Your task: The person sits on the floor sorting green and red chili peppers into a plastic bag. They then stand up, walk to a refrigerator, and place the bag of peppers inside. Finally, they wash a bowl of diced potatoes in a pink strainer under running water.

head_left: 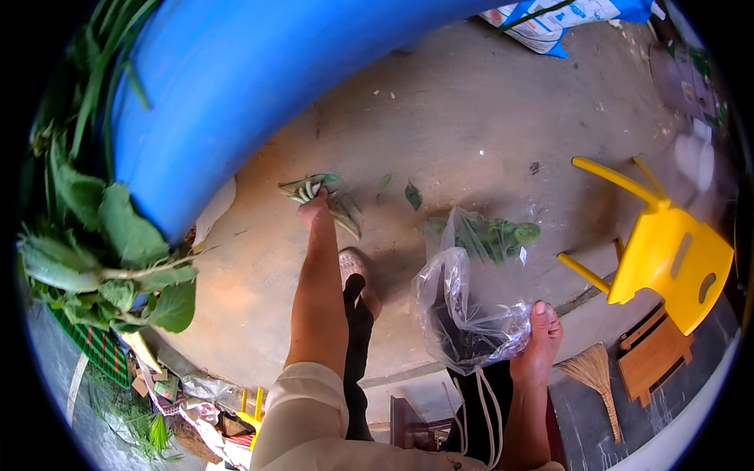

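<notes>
On the floor (471,102), long beans (301,193) in the left hand (315,206)

Left of centre, the left hand closes around the beans, low by the floor. Nearer and to the right, the right hand (540,337) pinches the edge of a clear bag (471,306); green vegetables (496,237) seem to lie in its far end. The step looks like gathering beans; the next move likely calls for a steady grip.
</notes>
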Demonstrator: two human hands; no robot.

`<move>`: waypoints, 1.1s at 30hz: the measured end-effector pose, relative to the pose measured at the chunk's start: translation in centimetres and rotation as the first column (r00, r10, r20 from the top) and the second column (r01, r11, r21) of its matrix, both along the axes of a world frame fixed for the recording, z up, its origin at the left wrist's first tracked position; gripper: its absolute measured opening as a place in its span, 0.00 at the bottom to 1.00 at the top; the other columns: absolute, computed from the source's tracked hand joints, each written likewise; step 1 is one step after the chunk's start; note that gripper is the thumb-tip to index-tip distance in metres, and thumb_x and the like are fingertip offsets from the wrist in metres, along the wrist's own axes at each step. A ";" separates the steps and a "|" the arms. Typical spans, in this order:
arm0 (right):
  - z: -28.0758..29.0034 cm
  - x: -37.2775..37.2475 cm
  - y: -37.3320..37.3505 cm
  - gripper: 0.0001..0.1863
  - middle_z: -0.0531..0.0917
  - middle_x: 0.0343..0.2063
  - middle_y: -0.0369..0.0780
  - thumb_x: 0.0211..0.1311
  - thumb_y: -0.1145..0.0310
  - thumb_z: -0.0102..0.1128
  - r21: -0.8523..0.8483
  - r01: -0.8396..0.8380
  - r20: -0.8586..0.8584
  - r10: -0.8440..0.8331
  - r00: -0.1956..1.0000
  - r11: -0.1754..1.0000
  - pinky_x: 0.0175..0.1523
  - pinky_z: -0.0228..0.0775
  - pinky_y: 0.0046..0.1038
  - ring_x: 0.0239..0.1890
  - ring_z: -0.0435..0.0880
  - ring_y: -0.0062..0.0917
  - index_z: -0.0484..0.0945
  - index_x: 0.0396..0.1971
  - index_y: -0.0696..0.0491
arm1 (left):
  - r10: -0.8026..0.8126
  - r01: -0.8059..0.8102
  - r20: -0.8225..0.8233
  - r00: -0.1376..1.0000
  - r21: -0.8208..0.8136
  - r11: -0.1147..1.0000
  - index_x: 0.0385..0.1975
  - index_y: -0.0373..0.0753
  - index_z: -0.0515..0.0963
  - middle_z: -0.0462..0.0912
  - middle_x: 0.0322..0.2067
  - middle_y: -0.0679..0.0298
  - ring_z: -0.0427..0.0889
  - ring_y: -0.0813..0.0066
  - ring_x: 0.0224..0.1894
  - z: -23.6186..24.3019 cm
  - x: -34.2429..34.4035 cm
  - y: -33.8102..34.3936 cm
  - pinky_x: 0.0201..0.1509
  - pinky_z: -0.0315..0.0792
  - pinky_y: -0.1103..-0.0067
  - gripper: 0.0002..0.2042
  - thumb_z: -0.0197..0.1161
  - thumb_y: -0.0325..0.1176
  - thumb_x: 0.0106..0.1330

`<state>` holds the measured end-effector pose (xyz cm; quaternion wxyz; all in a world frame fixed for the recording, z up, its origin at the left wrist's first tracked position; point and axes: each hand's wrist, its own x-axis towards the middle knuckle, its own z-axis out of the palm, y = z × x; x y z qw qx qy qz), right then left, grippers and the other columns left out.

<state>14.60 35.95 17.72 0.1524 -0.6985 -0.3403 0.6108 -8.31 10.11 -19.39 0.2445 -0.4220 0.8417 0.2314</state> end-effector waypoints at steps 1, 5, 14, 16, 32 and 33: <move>-0.2 -0.1 0.1 0.13 0.74 0.20 0.28 0.64 0.64 0.57 0.003 0.012 0.010 -0.012 1.000 1.000 0.28 0.62 0.17 0.22 0.69 0.11 0.70 0.21 0.50 | -0.045 0.048 0.036 0.998 -0.092 0.995 0.29 0.29 0.81 0.83 0.25 0.57 0.81 0.68 0.25 0.2 -0.4 1.0 0.32 0.74 0.73 0.24 0.77 0.45 0.41; 0.2 -0.3 1.1 0.13 0.74 0.20 0.28 0.64 0.64 0.57 -0.056 -0.033 -0.046 0.031 0.998 0.998 0.28 0.63 0.17 0.22 0.69 0.11 0.70 0.21 0.50 | 0.067 -0.070 -0.036 0.997 -0.086 0.994 0.31 0.28 0.81 0.83 0.28 0.55 0.81 0.68 0.29 -2.8 -0.4 -4.3 0.36 0.74 0.72 0.24 0.76 0.44 0.40; -0.1 -1.0 -0.3 0.10 0.76 0.21 0.29 0.65 0.64 0.56 -0.003 0.247 -0.059 -0.247 0.967 0.969 0.27 0.62 0.17 0.21 0.70 0.10 0.74 0.24 0.50 | 0.081 -0.092 0.046 0.996 0.360 0.929 0.23 0.31 0.79 0.80 0.24 0.60 0.77 0.72 0.26 7.7 3.3 1.4 0.31 0.72 0.73 0.12 0.70 0.33 0.43; 1.4 -0.9 -0.8 0.10 0.77 0.22 0.29 0.65 0.63 0.56 0.006 0.294 -0.077 -0.292 0.953 0.956 0.27 0.63 0.17 0.22 0.71 0.10 0.75 0.26 0.51 | 0.044 -0.097 0.101 0.994 0.623 0.776 0.24 0.34 0.78 0.80 0.25 0.61 0.77 0.72 0.27 12.0 5.0 1.5 0.33 0.72 0.75 0.08 0.68 0.29 0.46; 32.5 9.0 -4.7 0.08 0.76 0.24 0.27 0.60 0.64 0.63 0.174 0.223 -0.240 -0.179 0.954 0.959 0.30 0.62 0.17 0.25 0.69 0.09 0.76 0.27 0.52 | -0.194 -0.297 0.303 0.933 0.953 0.061 0.32 0.45 0.74 0.77 0.26 0.71 0.72 0.76 0.29 63.0 0.6 8.4 0.30 0.65 0.77 0.08 0.63 0.36 0.56; 33.7 10.6 -5.1 0.09 0.75 0.23 0.27 0.59 0.64 0.64 0.175 0.221 -0.257 -0.173 0.951 0.959 0.29 0.62 0.17 0.24 0.69 0.09 0.76 0.27 0.52 | -0.204 -0.309 0.301 0.932 0.951 -0.007 0.32 0.45 0.74 0.77 0.26 0.71 0.72 0.76 0.29 64.5 0.0 8.2 0.30 0.66 0.77 0.07 0.64 0.35 0.56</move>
